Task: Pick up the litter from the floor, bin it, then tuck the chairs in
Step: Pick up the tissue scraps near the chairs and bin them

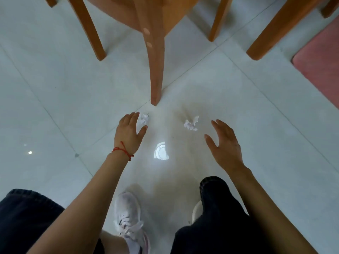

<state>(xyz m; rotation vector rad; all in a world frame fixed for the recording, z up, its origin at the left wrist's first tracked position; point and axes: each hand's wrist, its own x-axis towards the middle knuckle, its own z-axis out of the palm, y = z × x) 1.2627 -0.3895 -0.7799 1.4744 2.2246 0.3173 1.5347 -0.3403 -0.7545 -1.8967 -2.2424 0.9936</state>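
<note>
Two crumpled white paper scraps lie on the pale tiled floor. One scrap (143,118) sits just below the foot of a wooden chair leg (156,70). My left hand (129,132), with a red string at the wrist, reaches out with straight fingers, its fingertips right beside that scrap. The other scrap (191,124) lies further right. My right hand (224,143) hovers spread, a short way to the right of it, holding nothing.
More wooden chair legs stand at the back left (89,30) and back right (216,22), and a thick table leg (269,32) further right. A pink rug (319,70) lies at the right edge. My shoes and dark trousers fill the bottom.
</note>
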